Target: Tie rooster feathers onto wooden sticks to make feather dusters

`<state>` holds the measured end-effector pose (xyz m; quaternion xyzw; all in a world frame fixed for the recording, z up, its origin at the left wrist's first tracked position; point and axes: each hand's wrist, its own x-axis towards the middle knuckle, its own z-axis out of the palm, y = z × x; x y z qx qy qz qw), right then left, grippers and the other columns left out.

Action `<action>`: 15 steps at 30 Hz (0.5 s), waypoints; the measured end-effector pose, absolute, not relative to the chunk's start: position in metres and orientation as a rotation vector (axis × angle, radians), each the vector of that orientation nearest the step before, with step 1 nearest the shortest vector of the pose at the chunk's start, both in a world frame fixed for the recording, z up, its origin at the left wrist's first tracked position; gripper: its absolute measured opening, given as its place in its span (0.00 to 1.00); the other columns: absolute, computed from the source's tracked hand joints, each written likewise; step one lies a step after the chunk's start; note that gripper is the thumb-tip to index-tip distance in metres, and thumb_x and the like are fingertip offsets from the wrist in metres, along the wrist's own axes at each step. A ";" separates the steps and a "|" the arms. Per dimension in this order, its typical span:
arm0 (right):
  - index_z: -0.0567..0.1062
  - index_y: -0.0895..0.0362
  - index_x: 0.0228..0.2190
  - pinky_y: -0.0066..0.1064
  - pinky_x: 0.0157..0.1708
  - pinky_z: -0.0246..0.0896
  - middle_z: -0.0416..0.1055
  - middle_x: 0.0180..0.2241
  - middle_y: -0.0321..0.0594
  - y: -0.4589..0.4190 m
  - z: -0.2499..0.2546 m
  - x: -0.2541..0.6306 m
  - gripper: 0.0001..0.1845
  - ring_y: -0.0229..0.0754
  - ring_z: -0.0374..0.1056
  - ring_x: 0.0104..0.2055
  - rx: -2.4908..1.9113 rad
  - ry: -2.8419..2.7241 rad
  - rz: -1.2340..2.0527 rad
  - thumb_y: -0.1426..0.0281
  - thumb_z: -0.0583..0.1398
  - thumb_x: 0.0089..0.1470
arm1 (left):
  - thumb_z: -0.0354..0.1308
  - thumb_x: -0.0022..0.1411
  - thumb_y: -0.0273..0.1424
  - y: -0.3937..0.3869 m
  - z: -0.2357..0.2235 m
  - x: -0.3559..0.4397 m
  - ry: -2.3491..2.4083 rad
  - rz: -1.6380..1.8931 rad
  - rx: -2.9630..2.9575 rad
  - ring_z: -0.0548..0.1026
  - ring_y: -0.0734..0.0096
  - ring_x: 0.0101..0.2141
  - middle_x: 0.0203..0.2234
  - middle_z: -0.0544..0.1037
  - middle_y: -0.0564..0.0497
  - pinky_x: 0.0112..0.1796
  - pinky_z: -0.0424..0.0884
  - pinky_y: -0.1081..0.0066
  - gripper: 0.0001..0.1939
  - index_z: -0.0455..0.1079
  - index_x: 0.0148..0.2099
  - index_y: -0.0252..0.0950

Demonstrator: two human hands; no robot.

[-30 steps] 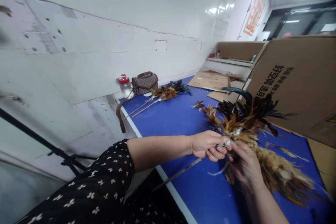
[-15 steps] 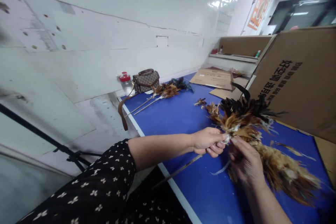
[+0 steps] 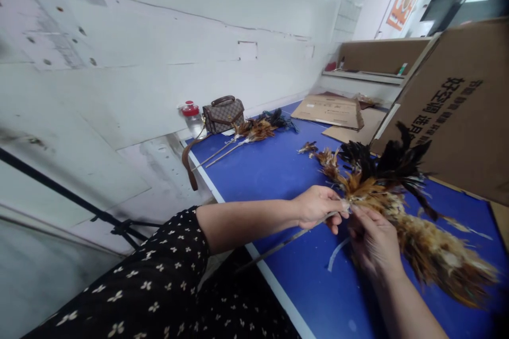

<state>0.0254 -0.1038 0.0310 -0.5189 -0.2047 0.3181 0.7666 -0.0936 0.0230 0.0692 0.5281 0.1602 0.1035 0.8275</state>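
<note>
My left hand (image 3: 320,206) is closed round the neck of a feather duster (image 3: 363,186), where brown and black feathers meet the stick. Its thin stick (image 3: 284,242) slants down toward me past the table edge. My right hand (image 3: 376,243) pinches at the whitish binding, thumb and fingers against the feather base, close to my left fingertips. A pale strip (image 3: 337,254) hangs below, beside the right hand; its upper end is hidden. Loose tan and brown feathers (image 3: 445,251) lie in a heap to the right, and a small brown tuft (image 3: 307,147) lies farther back.
Two feather dusters (image 3: 260,130) lie at the back left of the blue table (image 3: 262,172), near a patterned handbag (image 3: 224,115) and a red-lidded jar (image 3: 193,119). A large cardboard box (image 3: 457,111) stands at right, with flat cardboard (image 3: 328,110) behind. A black tripod leg (image 3: 67,198) is at left.
The view has shifted slightly. The left fingers have loosened and spread a little on the stick. The black feathers have turned, and the pale strip hangs more steeply.
</note>
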 end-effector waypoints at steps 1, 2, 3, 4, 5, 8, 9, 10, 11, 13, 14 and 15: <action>0.84 0.58 0.26 0.26 0.20 0.45 0.60 0.18 0.30 -0.103 0.030 0.025 0.28 0.30 0.47 0.21 -1.127 -0.439 0.686 0.52 0.87 0.35 | 0.82 0.61 0.42 0.022 0.068 -0.093 0.345 0.234 1.110 0.73 0.78 0.22 0.29 0.79 0.50 0.24 0.75 0.72 0.25 0.70 0.36 0.32; 0.85 0.58 0.26 0.26 0.20 0.46 0.63 0.19 0.32 -0.103 0.029 0.026 0.28 0.30 0.49 0.21 -1.129 -0.435 0.679 0.52 0.87 0.35 | 0.81 0.62 0.41 0.022 0.067 -0.092 0.349 0.240 1.098 0.73 0.78 0.22 0.29 0.79 0.50 0.23 0.75 0.71 0.24 0.71 0.36 0.32; 0.85 0.58 0.27 0.26 0.20 0.47 0.66 0.20 0.33 -0.103 0.028 0.026 0.28 0.31 0.50 0.21 -1.133 -0.431 0.674 0.52 0.87 0.35 | 0.80 0.64 0.40 0.021 0.067 -0.092 0.356 0.241 1.089 0.74 0.77 0.21 0.28 0.80 0.50 0.23 0.76 0.71 0.23 0.71 0.35 0.31; 0.86 0.57 0.27 0.26 0.20 0.48 0.68 0.21 0.34 -0.103 0.027 0.026 0.28 0.31 0.51 0.21 -1.137 -0.425 0.669 0.52 0.87 0.35 | 0.79 0.65 0.39 0.020 0.066 -0.092 0.361 0.238 1.085 0.75 0.77 0.21 0.28 0.80 0.50 0.23 0.76 0.71 0.22 0.71 0.35 0.31; 0.86 0.57 0.28 0.26 0.19 0.48 0.69 0.21 0.35 -0.102 0.026 0.026 0.28 0.31 0.52 0.21 -1.141 -0.419 0.665 0.52 0.87 0.34 | 0.78 0.66 0.39 0.020 0.065 -0.092 0.365 0.238 1.089 0.75 0.77 0.20 0.28 0.80 0.50 0.22 0.75 0.72 0.21 0.71 0.35 0.31; 0.87 0.58 0.30 0.25 0.18 0.46 0.64 0.19 0.31 -0.101 0.024 0.025 0.29 0.30 0.50 0.20 -1.143 -0.411 0.670 0.52 0.87 0.33 | 0.75 0.70 0.38 0.020 0.062 -0.094 0.376 0.276 1.153 0.72 0.77 0.16 0.24 0.79 0.51 0.19 0.72 0.74 0.20 0.72 0.35 0.31; 0.86 0.58 0.29 0.25 0.18 0.45 0.61 0.18 0.29 -0.100 0.024 0.023 0.29 0.30 0.49 0.20 -1.144 -0.413 0.670 0.52 0.87 0.33 | 0.73 0.71 0.38 0.020 0.061 -0.095 0.383 0.288 1.182 0.71 0.78 0.15 0.23 0.78 0.52 0.18 0.70 0.74 0.19 0.72 0.35 0.31; 0.86 0.58 0.29 0.25 0.18 0.44 0.59 0.17 0.28 -0.100 0.025 0.022 0.30 0.30 0.48 0.20 -1.148 -0.415 0.664 0.52 0.87 0.34 | 0.72 0.73 0.37 0.019 0.060 -0.095 0.392 0.298 1.206 0.71 0.78 0.15 0.22 0.78 0.52 0.17 0.70 0.75 0.18 0.72 0.35 0.31; 0.85 0.58 0.28 0.25 0.18 0.44 0.58 0.17 0.27 -0.099 0.025 0.020 0.30 0.30 0.48 0.20 -1.152 -0.416 0.657 0.51 0.87 0.34 | 0.71 0.73 0.37 0.019 0.059 -0.096 0.405 0.311 1.216 0.71 0.78 0.15 0.22 0.78 0.52 0.17 0.71 0.75 0.17 0.73 0.36 0.30; 0.84 0.59 0.27 0.25 0.17 0.45 0.58 0.18 0.27 -0.097 0.027 0.016 0.31 0.29 0.49 0.19 -1.159 -0.407 0.635 0.51 0.87 0.34 | 0.73 0.71 0.35 0.017 0.056 -0.096 0.437 0.372 1.186 0.74 0.76 0.16 0.23 0.78 0.53 0.19 0.74 0.74 0.16 0.71 0.39 0.31; 0.84 0.59 0.27 0.24 0.17 0.45 0.59 0.18 0.28 -0.096 0.028 0.014 0.31 0.29 0.49 0.19 -1.159 -0.397 0.628 0.51 0.87 0.33 | 0.74 0.70 0.34 0.016 0.055 -0.096 0.449 0.411 1.155 0.76 0.74 0.17 0.24 0.79 0.54 0.20 0.77 0.72 0.16 0.70 0.40 0.32; 0.84 0.59 0.27 0.24 0.17 0.45 0.59 0.18 0.28 -0.095 0.029 0.013 0.31 0.29 0.49 0.19 -1.160 -0.386 0.622 0.51 0.88 0.32 | 0.76 0.68 0.33 0.015 0.054 -0.097 0.457 0.446 1.124 0.77 0.73 0.18 0.25 0.79 0.55 0.21 0.79 0.71 0.18 0.68 0.42 0.34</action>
